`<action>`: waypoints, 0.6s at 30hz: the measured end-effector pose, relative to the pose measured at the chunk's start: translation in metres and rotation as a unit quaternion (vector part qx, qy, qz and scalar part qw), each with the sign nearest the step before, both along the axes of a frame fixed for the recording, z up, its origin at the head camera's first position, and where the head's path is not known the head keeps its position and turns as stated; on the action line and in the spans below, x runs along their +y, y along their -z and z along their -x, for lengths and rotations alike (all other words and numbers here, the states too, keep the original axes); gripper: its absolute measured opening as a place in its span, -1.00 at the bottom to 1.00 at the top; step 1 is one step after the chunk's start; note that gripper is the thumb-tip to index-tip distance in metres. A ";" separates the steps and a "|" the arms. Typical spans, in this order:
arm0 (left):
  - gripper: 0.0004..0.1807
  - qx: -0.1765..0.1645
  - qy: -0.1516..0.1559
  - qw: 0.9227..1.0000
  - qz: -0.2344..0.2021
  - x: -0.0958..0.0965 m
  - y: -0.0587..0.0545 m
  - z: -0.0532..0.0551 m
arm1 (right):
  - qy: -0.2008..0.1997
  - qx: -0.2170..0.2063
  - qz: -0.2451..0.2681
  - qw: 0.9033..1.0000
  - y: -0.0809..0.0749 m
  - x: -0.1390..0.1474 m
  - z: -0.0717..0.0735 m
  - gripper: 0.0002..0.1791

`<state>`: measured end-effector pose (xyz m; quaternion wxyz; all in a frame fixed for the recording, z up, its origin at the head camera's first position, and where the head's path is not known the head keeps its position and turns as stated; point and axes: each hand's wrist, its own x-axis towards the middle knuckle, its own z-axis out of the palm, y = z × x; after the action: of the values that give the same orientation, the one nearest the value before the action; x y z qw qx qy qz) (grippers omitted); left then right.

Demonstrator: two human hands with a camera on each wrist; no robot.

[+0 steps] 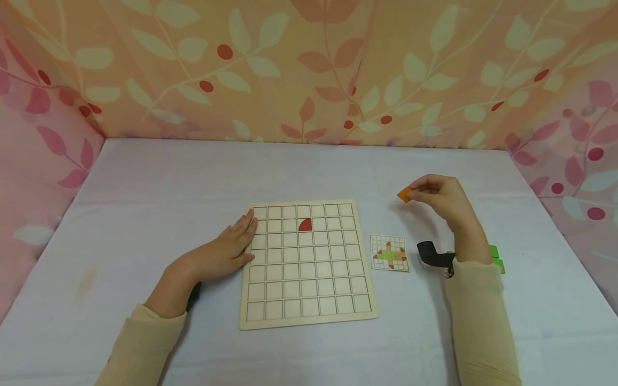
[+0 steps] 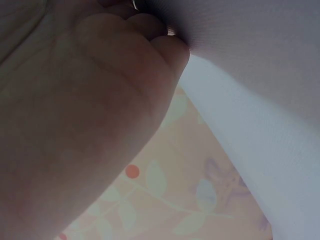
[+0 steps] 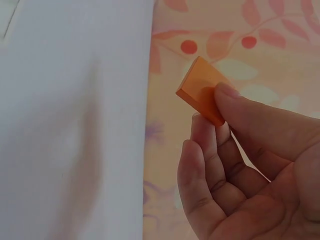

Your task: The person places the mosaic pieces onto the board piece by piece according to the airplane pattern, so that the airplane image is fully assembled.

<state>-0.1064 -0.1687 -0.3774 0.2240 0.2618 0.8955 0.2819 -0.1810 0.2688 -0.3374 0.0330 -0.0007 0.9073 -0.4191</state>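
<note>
A flat orange square tile (image 3: 202, 87) is pinched between the thumb and fingers of my right hand (image 1: 441, 198), held above the white table right of the board. My left hand (image 1: 219, 252) rests at the left edge of the wooden grid board (image 1: 309, 324), fingers fairly straight and fingertips at its rim. One red quarter-circle piece (image 1: 306, 224) sits in a cell of the board's second row. In the left wrist view the palm of the left hand (image 2: 95, 100) fills much of the picture and hides the board.
A small pattern card (image 1: 390, 253) with a green, orange and brown figure on a grid lies just right of the board. Green tiles (image 1: 498, 265) show partly behind the right forearm. Floral cloth (image 1: 309, 69) stands around the table's back and sides.
</note>
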 end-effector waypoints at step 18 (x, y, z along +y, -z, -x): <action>-0.23 -0.003 -0.005 1.000 -0.003 -0.002 -0.004 -0.001 | -0.088 0.048 0.050 0.994 -0.015 -0.046 -0.009 -0.77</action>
<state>-0.1049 -0.1710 -0.3734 0.2243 0.2577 0.8951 0.2865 -0.1721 0.2225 -0.3221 0.0261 -0.1020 0.8820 -0.4594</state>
